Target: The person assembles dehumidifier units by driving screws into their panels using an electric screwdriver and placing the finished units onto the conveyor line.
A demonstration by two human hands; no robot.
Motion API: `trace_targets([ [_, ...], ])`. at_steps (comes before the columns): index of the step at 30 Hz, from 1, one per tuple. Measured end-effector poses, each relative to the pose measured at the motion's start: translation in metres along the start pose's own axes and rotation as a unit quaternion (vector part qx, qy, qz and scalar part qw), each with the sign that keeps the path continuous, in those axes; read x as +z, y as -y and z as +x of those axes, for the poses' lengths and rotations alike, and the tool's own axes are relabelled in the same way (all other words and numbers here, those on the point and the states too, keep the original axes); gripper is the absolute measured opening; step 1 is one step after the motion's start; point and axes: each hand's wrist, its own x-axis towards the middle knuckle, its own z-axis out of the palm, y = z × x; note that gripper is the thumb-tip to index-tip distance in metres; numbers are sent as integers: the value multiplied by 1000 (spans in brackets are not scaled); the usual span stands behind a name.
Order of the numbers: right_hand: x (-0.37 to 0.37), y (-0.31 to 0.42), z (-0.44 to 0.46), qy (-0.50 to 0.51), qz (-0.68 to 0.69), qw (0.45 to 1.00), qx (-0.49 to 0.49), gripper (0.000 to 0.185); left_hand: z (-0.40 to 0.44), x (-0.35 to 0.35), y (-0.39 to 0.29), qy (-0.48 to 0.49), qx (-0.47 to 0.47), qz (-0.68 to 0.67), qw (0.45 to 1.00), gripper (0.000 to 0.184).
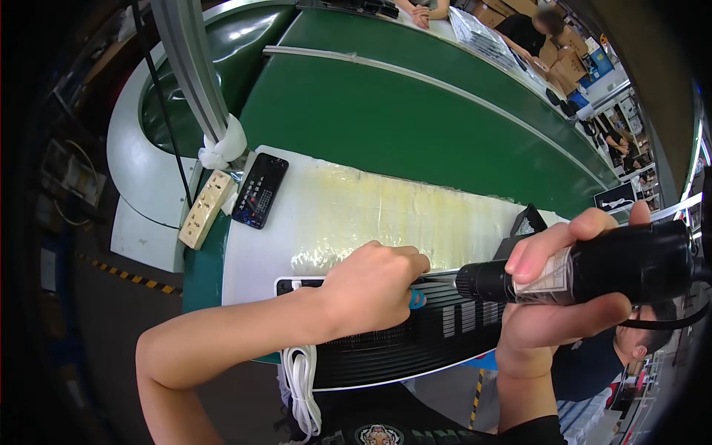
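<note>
My right hand (538, 319) is wrapped round a black electric screwdriver (623, 263), which lies nearly level with its bit pointing left. The bit's tip ends close to the fingers of my left hand (374, 285). That hand is closed, fingers curled in, above a black ribbed appliance with a white edge (371, 360). A small blue piece (417, 299) shows beneath its fingers; whether they grip anything is hidden. From the appliance's left end hangs a bundled white power cord (300, 389).
Beyond the appliance lies a white board under clear film (356, 211), with a black phone (260, 190) on it. A power strip (206, 210) and a metal post (194, 70) stand left. A green conveyor belt (415, 122) runs behind. Another person (593, 374) is close at right.
</note>
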Motion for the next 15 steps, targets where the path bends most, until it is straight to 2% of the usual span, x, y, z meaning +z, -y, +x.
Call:
trace_targets([
  [12, -6, -6, -4, -34, 21, 999, -9, 75, -7, -4, -4, 31, 12, 27, 999, 29],
  [15, -47, 4, 2, -118, 0, 992, -52, 72, -25, -21, -8, -52, 47, 90, 993, 31],
])
